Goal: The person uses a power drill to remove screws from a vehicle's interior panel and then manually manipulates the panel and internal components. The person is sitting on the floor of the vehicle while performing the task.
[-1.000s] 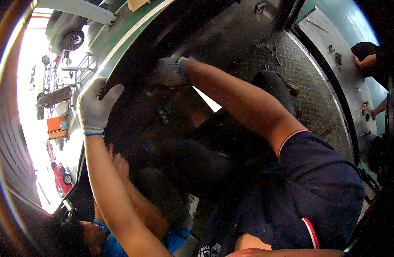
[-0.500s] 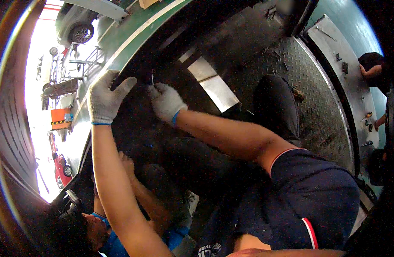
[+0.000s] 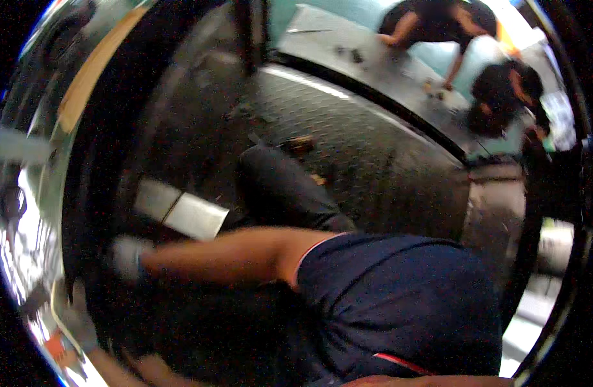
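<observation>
Motion smears both of my gloved hands. My right hand [image 3: 126, 257], in a white knit glove, reaches out left over a dark area; its fingers and anything in them cannot be made out. Just above it lies a pale, shiny rectangular panel [image 3: 196, 217], split by a dark line across it. My left hand [image 3: 82, 319], also gloved, is a faint blur at the lower left beside the bright edge of the dark structure. What its fingers do is not visible.
A textured metal floor plate [image 3: 367, 155] spreads to the right of my dark-trousered knee [image 3: 277, 177]. Small brownish items [image 3: 301, 144] lie on it. Past a black frame bar, a pale tabletop [image 3: 335, 42] carries small parts. Other people in dark clothes [image 3: 432, 22] lean over it.
My view has swung to the right, so the panel and both hands sit farther left and lower. The thin metal piece seen at my right fingertips earlier is lost in blur.
</observation>
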Available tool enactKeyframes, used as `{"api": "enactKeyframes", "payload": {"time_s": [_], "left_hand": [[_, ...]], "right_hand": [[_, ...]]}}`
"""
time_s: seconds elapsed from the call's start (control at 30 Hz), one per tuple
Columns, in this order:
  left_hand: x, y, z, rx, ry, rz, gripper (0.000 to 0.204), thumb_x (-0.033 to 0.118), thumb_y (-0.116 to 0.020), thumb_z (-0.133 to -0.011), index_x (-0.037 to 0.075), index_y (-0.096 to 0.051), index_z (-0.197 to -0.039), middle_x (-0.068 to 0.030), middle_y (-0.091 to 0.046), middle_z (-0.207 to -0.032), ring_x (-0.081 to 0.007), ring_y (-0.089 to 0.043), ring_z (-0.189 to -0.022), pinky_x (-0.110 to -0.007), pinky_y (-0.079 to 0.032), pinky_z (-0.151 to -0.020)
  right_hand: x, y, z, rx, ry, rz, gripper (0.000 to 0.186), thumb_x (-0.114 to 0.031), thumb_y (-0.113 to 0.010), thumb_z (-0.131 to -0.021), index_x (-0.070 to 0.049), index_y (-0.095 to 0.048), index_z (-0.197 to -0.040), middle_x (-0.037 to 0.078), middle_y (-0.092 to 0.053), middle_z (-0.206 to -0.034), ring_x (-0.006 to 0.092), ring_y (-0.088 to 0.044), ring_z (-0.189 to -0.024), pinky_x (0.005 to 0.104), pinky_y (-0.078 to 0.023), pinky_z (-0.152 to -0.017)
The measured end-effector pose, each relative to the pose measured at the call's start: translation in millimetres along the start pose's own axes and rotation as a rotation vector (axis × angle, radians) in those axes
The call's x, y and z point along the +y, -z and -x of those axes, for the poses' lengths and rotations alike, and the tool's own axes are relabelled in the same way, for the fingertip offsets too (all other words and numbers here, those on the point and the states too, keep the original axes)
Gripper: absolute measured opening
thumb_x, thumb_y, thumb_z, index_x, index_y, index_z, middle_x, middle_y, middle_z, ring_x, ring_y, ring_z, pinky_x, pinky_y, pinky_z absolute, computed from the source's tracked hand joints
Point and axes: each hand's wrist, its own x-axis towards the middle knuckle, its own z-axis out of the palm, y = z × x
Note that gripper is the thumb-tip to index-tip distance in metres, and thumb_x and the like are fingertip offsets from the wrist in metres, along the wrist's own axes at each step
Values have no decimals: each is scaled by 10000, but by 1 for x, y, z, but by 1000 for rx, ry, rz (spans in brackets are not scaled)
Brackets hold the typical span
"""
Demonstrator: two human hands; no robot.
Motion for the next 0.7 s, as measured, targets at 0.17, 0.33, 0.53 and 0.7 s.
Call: {"api": "enactKeyframes", "payload": {"time_s": [0.17, 0.33, 0.53, 0.7], "left_hand": [[44, 13, 8, -47, 22, -97, 669, 570, -710, -885, -68, -678, -1082, -202, -711, -929, -334, -659, -831, -448, -522, -783], [43, 10, 3, 6, -52, -185, 601, 499, -728, -884, -85, -685, -1017, -214, -703, -865, -353, -652, -785, -448, -520, -746], [53, -3, -6, 32, -132, -100, 582, 487, -728, -887, -73, -690, -1040, -228, -707, -902, -358, -654, -802, -446, -522, -771], [49, 0, -5, 42, -151, -131, 581, 478, -739, -886, -78, -686, -1047, -218, -710, -910, -338, -652, -805, -435, -523, -774]], "right_hand": [[-48, -55, 26, 210, -195, -372, 362, -311, -466, -1063, 3, -612, -1168, 257, -670, -1092, 430, -641, -1025, 480, -501, -892], [-88, 21, 64, 144, -135, -148, 351, -309, -510, -1027, -7, -661, -1120, 239, -683, -1126, 407, -656, -1037, 479, -525, -897], [-64, 48, -43, -513, -44, 987, 288, -323, -621, -932, -141, -763, -1104, 111, -718, -1204, 275, -687, -1104, 490, -557, -903], [-51, 44, -70, -525, 20, 1092, 294, -330, -612, -943, -136, -758, -1110, 117, -723, -1173, 276, -692, -1062, 480, -560, -880]]}}
